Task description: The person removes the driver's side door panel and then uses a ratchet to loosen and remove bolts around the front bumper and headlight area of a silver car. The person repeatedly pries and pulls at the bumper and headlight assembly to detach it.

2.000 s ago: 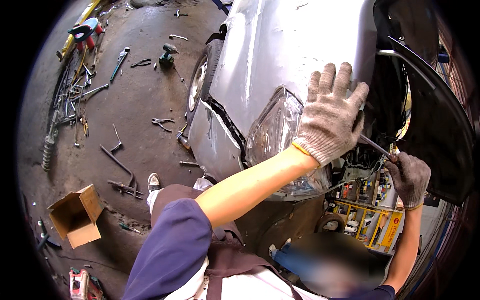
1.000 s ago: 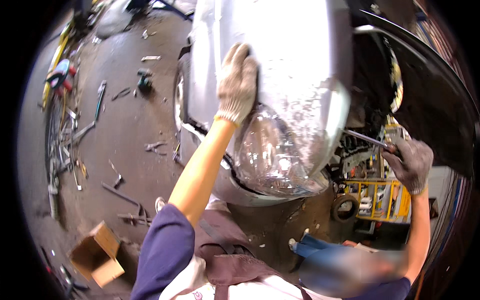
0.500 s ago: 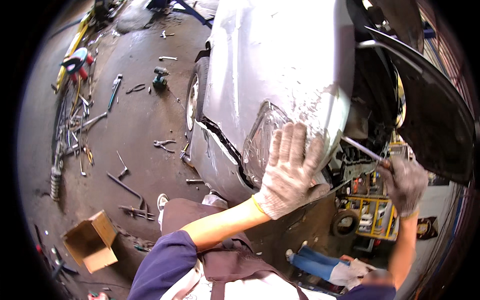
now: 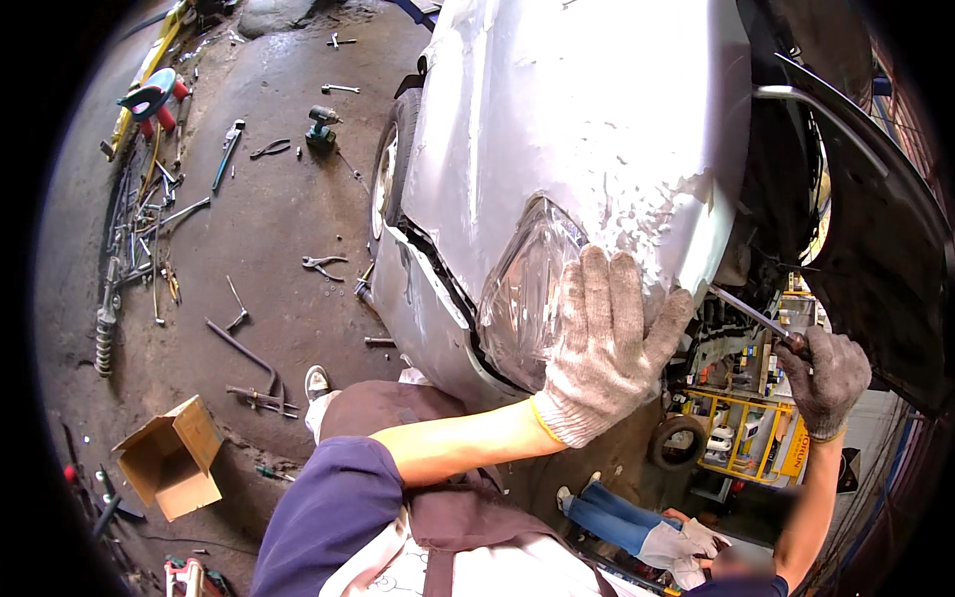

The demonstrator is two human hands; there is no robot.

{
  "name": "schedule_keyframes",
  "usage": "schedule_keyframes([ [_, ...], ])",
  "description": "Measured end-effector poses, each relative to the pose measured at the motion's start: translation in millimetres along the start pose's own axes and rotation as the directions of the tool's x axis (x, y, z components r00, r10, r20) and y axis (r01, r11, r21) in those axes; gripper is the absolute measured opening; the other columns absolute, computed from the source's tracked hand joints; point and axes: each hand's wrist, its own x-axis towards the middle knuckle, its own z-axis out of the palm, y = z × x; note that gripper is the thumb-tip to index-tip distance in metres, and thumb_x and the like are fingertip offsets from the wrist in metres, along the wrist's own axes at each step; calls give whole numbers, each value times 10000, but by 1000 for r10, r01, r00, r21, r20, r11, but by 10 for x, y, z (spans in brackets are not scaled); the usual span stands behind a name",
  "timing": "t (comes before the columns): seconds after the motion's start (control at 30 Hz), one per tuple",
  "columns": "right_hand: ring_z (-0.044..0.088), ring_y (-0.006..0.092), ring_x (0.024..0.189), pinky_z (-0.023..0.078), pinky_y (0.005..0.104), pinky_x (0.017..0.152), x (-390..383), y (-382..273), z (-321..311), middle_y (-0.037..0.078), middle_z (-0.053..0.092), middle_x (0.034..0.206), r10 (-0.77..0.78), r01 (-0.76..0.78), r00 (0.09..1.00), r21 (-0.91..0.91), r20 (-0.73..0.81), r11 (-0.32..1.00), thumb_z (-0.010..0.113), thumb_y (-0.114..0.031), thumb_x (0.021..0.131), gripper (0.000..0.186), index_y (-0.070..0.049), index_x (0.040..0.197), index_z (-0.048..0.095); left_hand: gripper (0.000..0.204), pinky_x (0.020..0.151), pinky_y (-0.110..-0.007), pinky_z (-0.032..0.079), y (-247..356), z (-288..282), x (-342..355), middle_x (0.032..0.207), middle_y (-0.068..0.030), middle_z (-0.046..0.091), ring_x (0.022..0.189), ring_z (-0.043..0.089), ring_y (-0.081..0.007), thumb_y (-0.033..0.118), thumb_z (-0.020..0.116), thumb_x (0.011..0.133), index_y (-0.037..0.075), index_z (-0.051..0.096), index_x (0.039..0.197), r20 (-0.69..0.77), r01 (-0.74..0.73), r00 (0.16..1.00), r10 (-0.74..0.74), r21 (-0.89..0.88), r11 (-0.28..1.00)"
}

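My left hand (image 4: 609, 348), in a grey knit glove, lies with straight fingers over the clear headlight (image 4: 519, 284) of a silver car (image 4: 587, 99). Its fingertips reach the scuffed paint above the lamp, and the thumb is spread toward the panel edge. In my right hand (image 4: 826, 386), also gloved, is the dark handle of a screwdriver (image 4: 753, 313). The long metal shaft points left at the edge of the body panel, beside the opening at the car's front. Exactly what the tip touches cannot be made out.
A dark raised panel (image 4: 880, 239) stands open at right. On the floor at left lie a cordless drill (image 4: 320, 129), pliers (image 4: 323, 266), several wrenches and bars, and a cardboard box (image 4: 177, 460). A tire (image 4: 679, 442), yellow rack (image 4: 741, 428) and another person (image 4: 637, 522) are at lower right.
The view has shifted a little, so the car sits further right. My left hand has slid slightly right across the headlight. My right hand still grips the screwdriver near the panel edge.
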Motion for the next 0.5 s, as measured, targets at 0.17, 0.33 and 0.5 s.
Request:
schedule_keyframes([
  [0.17, 602, 224, 658, 435, 395, 603, 78, 54, -3, 10, 663, 784, -28, 28, 1000, 18, 5, 999, 911, -310, 785, 371, -109, 1007, 692, 689, 1159, -786, 320, 78, -43, 76, 1515, -457, 375, 1417, 342, -717, 184, 592, 978, 60, 384, 1622, 21, 30, 999, -30, -24, 999],
  [0.33, 624, 247, 670, 464, 397, 617, 59, 33, 22, 33, 673, 798, -30, 31, 997, 10, -67, 999, 904, -296, 807, 353, -90, 1001, 693, 775, 1182, -770, 295, 76, -94, 82, 1555, -449, 327, 1445, 306, -706, 232, 666, 898, 87, 416, 1618, 81, 44, 996, -40, -40, 998],
  [0.5, 628, 258, 665, 471, 398, 619, 47, 23, 50, 48, 671, 789, -25, 28, 998, 38, -65, 999, 900, -293, 808, 343, -85, 987, 694, 832, 1192, -759, 287, 98, -108, 77, 1575, -444, 308, 1457, 295, -699, 250, 712, 832, 124, 448, 1611, 94, 68, 993, -65, -30, 997],
])
